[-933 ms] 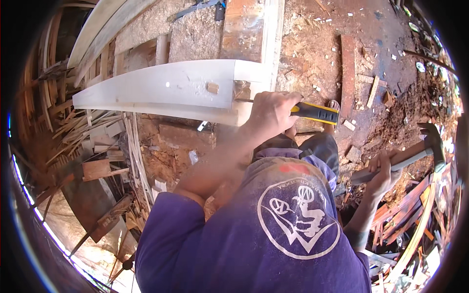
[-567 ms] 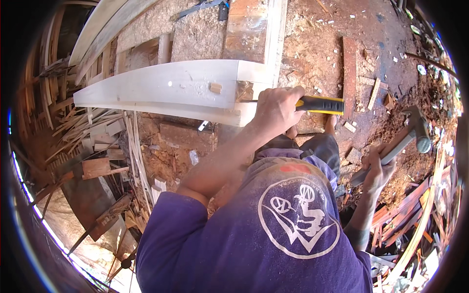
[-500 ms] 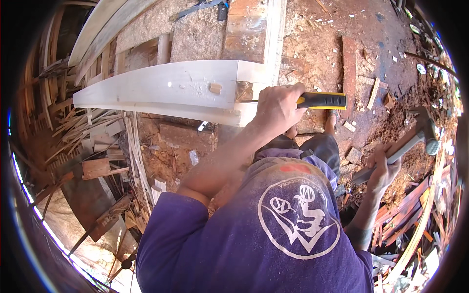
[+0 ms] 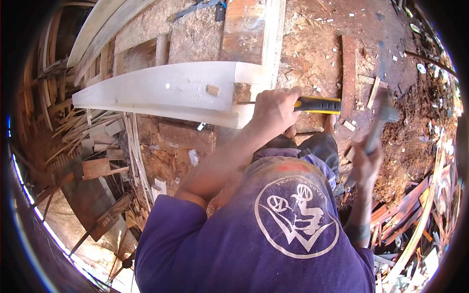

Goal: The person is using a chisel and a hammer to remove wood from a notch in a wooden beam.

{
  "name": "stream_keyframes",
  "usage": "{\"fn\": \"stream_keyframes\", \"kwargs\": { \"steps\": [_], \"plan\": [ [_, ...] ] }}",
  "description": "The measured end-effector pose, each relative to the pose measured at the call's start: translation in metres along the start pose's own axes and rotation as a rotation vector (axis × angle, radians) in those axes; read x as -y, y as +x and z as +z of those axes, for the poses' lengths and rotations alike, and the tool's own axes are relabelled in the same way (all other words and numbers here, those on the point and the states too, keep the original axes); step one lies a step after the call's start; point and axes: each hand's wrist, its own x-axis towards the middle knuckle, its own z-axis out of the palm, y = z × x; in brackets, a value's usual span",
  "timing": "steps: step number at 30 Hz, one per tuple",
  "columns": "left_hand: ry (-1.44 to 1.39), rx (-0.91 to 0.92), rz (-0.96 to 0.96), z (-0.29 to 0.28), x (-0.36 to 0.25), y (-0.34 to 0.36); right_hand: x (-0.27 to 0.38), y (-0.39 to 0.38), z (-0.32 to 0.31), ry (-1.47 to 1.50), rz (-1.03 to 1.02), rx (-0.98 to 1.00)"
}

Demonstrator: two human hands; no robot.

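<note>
The left hand (image 4: pixel 274 111) clamps a yellow-handled chisel (image 4: pixel 312 104) against the white wooden beam (image 4: pixel 161 93); the right hand (image 4: pixel 365 162) grips a hammer (image 4: pixel 381 119).

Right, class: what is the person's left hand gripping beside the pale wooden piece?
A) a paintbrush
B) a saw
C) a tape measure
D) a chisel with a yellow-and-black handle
D: the left hand grips a chisel with a yellow-and-black handle, its blade set against the pale wooden piece.

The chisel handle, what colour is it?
Yellow and black: the chisel handle sticks out of the left hand, clearest in the head view.
</note>
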Motion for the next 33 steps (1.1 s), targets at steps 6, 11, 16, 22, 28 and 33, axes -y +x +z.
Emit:
{"fn": "stream_keyframes", "kwargs": {
  "steps": [6,11,16,22,28,33],
  "plan": [
    [0.012,0.030,0.037,-0.001,-0.004,0.001,-0.004,-0.019,0.032,0.056,-0.113,0.082],
    [0.047,0.067,0.161,0.016,0.010,-0.027,-0.021,-0.003,-0.002,-0.101,0.079,0.096],
    [0.042,-0.029,0.163,0.022,0.008,-0.028,-0.002,0.033,-0.048,0.143,0.116,-0.038],
    [-0.461,-0.321,-0.303,-0.050,-0.014,0.011,0.024,0.072,-0.066,0.152,0.082,0.114],
    [-1.128,-0.211,-0.113,-0.117,0.023,0.006,0.041,0.098,-0.069,0.115,-0.010,0.306],
    [-0.995,-0.188,-0.142,-0.098,0.028,0.000,0.041,0.108,-0.070,0.107,-0.010,0.360]
  ]
}}
